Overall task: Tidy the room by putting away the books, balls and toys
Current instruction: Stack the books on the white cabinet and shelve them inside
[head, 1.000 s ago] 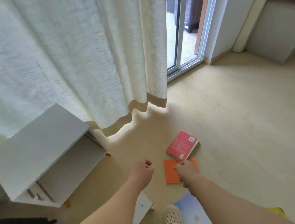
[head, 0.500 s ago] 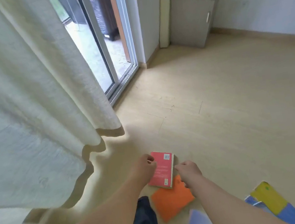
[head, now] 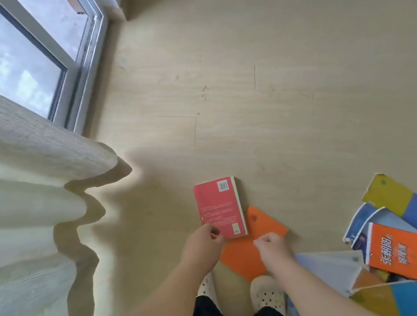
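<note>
Red book lies flat across the orange sheet's left edge.
Long axis points away, barcode end far; left hand pinches its near corner; right hand curls above the sheet, grip unclear.

Daylight floods in through the grey-framed glass sliding door at ten o'clock, washing its panes pale. The cream woven curtain at nine o'clock casts a soft brown shadow across the pale wood-plank floor. Motion smears the door frame and my forearms; the edges bow.
</note>
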Demonstrator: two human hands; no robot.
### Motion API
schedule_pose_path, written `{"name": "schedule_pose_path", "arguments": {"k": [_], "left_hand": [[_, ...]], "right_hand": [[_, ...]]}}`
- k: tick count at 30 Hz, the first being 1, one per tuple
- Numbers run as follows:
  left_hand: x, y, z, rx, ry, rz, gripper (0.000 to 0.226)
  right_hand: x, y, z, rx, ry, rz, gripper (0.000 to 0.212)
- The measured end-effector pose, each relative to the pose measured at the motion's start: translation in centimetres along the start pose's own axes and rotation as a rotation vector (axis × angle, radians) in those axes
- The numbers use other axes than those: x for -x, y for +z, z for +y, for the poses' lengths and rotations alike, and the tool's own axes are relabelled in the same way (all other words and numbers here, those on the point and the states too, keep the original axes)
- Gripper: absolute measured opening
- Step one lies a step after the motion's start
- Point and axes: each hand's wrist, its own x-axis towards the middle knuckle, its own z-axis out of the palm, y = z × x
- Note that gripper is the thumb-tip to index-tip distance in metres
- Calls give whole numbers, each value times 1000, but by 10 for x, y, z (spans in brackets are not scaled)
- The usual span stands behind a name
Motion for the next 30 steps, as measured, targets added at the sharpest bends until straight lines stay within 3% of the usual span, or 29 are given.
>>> {"name": "schedule_pose_path", "arguments": {"k": [7, 13, 17, 22, 25, 28, 30], "left_hand": [[-166, 80, -70, 49, -83, 71, 20], [-287, 152, -134, 163, -158, 219, 43], [-332, 175, -168, 445, -353, 296, 62], [-347, 190, -187, 805, -332, 202, 49], [-328, 196, -191, 842, -330, 89, 18], [-318, 193, -190, 858, -221, 84, 36], [-313, 191, -183, 813, -132, 22, 33]], "right_hand": [[-170, 54, 52, 134, -2, 48, 3], [-293, 95, 94, 73, -75, 52, 43], [-341, 131, 104, 28, -137, 73, 42], [-361, 134, 107, 162, -128, 104, 67], [-361, 135, 128, 64, -50, 37, 83], [-348, 127, 147, -175, 16, -55, 58], [-337, 114, 161, -337, 94, -127, 43]]}}
